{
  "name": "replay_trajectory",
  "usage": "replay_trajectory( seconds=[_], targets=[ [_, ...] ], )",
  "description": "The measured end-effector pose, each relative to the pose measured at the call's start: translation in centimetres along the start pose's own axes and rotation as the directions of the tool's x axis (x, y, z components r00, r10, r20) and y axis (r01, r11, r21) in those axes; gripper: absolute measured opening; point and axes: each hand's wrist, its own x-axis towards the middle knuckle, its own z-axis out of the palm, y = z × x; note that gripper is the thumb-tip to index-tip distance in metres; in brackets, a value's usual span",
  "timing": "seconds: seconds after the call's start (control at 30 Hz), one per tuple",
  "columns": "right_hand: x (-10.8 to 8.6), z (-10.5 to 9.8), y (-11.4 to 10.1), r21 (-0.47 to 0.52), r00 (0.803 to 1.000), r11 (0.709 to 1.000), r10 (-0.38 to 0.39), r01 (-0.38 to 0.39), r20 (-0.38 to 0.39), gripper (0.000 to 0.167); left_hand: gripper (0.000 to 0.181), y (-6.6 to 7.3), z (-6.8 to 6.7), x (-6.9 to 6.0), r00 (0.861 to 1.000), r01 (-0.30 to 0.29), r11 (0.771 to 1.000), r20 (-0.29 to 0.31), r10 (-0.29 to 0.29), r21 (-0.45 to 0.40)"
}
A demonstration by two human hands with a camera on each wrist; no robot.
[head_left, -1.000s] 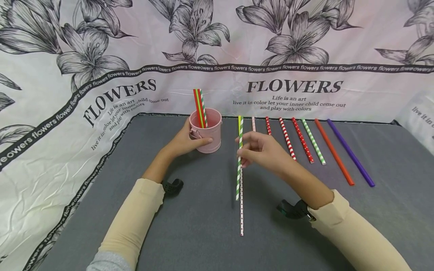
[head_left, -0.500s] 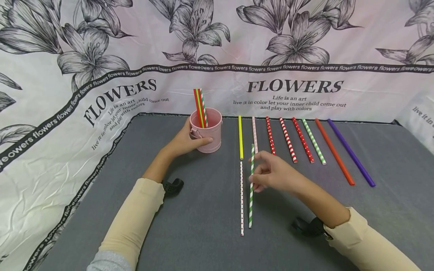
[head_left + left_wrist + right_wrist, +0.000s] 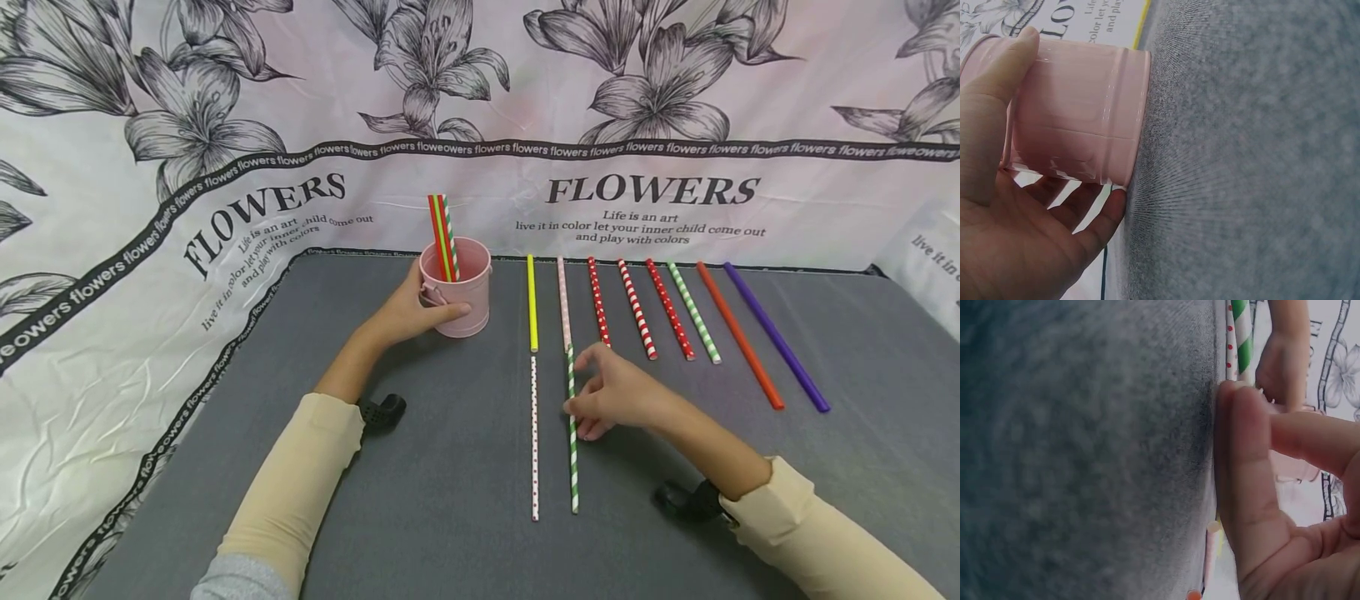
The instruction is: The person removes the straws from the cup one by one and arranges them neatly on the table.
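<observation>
My left hand [image 3: 405, 312] holds a small pink bucket [image 3: 474, 296] around its side, with the thumb across the front. Inside the bucket stand several straws [image 3: 442, 242], red, light green and green-striped. My right hand [image 3: 618, 396] pinches a green-and-white striped paper straw [image 3: 574, 475] at the table, thumb against fingers in the right wrist view. The far end of that straw meets the near end of a pale pink straw [image 3: 564, 300]. To its left lies a white straw with red dots [image 3: 535, 442], in line with a yellow straw [image 3: 532, 304].
A row of straws runs along the table's back: red dotted [image 3: 598, 300], red-and-white striped [image 3: 637, 312], another red dotted [image 3: 670, 312], light green striped [image 3: 695, 315], orange [image 3: 738, 333] and purple [image 3: 776, 337]. Behind them hangs a flower-printed cloth [image 3: 450, 192].
My right hand has carried the green-striped straw from over the yellow and dotted straws to the right and nearer, below the pink straw. The left hand and bucket have stayed put.
</observation>
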Motion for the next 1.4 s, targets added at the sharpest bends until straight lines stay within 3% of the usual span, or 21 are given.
replay_trajectory(
  seconds=[0.2, 0.53, 0.73, 0.83, 0.93, 1.07, 1.2, 1.4],
  targets=[
    [0.0, 0.4, 0.2, -0.105, 1.0, 0.994, 0.002, -0.002, 0.003, 0.053, 0.1, 0.1, 0.0, -0.1, 1.0, 0.01, 1.0, 0.0, -0.01, 0.0],
    [-0.3, 0.6, -0.1, -0.163, 1.0, 0.987, 0.003, 0.0, 0.016, 0.049, 0.099, 0.8, 0.0, -0.3, 1.0, 0.015, 1.0, 0.008, -0.015, -0.002],
    [-0.2, 0.3, -0.7, -0.221, 0.999, 0.975, -0.031, 0.039, 0.04, 0.046, 0.099, 0.2, 0.0, -0.1, 1.0, 0.007, 1.0, -0.002, -0.007, 0.003],
    [0.0, -0.1, -1.4, -0.316, 0.994, 0.942, -0.1, 0.11, 0.049, 0.036, 0.099, 0.2, 0.0, -0.1, 1.0, 0.001, 1.0, -0.002, -0.001, -0.008],
    [0.5, -0.5, -2.6, -0.43, 0.979, 0.882, -0.205, 0.193, 0.02, 0.018, 0.099, 0.1, -0.1, -0.1, 1.0, -0.008, 1.0, 0.002, 0.008, -0.022],
    [2.1, -0.8, -5.1, -0.53, 0.932, 0.801, -0.359, 0.279, -0.051, 0.003, 0.099, 0.1, -0.3, -0.1, 1.0, -0.015, 0.999, -0.004, 0.015, -0.034],
    [4.1, -0.5, -8.2, -0.559, 0.89, 0.768, -0.442, 0.313, -0.109, 0.008, 0.099, 0.1, -0.2, -0.1, 1.0, -0.015, 1.0, -0.004, 0.015, -0.017],
    [7.3, 0.7, -12.0, -0.606, 0.878, 0.736, -0.463, 0.303, -0.123, 0.014, 0.099, 0.1, 0.0, -0.1, 1.0, -0.018, 1.0, 0.001, 0.018, -0.011]
  ],
)
